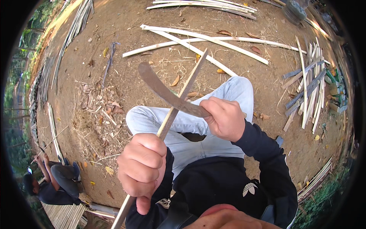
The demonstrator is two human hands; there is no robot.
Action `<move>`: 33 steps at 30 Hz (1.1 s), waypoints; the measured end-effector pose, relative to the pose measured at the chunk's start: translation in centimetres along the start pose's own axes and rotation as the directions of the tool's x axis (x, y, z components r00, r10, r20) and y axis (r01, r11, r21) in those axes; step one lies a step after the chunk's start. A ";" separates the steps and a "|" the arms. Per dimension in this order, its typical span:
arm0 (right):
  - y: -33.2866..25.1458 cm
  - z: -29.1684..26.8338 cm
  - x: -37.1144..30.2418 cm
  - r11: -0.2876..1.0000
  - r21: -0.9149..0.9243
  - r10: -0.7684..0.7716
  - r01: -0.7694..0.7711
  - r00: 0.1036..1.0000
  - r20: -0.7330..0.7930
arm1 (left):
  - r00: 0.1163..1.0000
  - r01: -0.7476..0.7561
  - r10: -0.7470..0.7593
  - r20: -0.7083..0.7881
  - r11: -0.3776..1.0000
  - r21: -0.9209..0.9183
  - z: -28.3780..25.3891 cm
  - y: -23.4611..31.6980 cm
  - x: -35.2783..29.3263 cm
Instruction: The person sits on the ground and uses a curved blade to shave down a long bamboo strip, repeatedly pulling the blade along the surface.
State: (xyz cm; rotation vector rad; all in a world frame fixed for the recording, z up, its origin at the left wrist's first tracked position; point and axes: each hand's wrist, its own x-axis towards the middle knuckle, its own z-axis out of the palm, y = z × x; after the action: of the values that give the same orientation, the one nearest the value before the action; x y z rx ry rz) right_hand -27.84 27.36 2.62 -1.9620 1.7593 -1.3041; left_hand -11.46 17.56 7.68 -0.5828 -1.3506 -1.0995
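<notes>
My left hand [142, 168] is closed around a long thin bamboo strip [187, 84] that runs from the lower left up toward the middle of the view. My right hand [225, 118] grips the handle of a curved dark machete blade [162, 89]. The blade crosses over the strip just above my knees, its edge resting against the strip. I am crouched on bare earth in light blue jeans [190, 126] and a black sweatshirt.
Split bamboo slats [206, 40] lie on the ground ahead, with a pile of short strips [309, 87] at the right and long poles [76, 26] at the upper left. Dry shavings [97, 110] litter the left. Another person [53, 183] crouches at the lower left.
</notes>
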 end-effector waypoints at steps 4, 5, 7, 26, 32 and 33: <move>-0.1 -0.4 -0.4 0.990 0.051 -0.134 0.133 0.991 0.021 | 0.984 -0.068 0.057 0.168 0.996 0.057 0.3 0.3 0.9; 1.0 -0.1 0.2 0.994 0.001 -0.110 0.110 0.994 -0.012 | 0.986 -0.047 0.037 0.163 0.997 0.059 0.8 0.8 1.0; 3.1 -0.1 1.0 0.996 -0.081 -0.028 0.027 1.000 -0.005 | 0.986 -0.051 0.044 0.159 0.998 0.036 1.2 1.2 0.9; 2.0 -0.3 0.8 0.966 0.137 -0.228 0.220 0.973 0.046 | 0.924 -0.029 0.054 0.379 0.997 -0.071 1.1 2.0 1.9; 5.2 0.1 2.3 0.993 -0.076 0.088 -0.089 0.996 -0.015 | 0.997 0.079 -0.077 0.030 0.996 -0.036 -3.3 -2.6 2.8; 6.0 0.4 2.0 0.979 -0.079 0.184 -0.185 0.983 -0.028 | 0.976 0.173 -0.171 -0.137 0.985 0.005 -5.7 -3.1 2.4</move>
State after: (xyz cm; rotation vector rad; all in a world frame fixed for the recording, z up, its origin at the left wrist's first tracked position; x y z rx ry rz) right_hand -31.95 23.83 -0.68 -1.7799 1.9804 -1.2132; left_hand -11.78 10.64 8.06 -0.3758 -1.3085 -1.2438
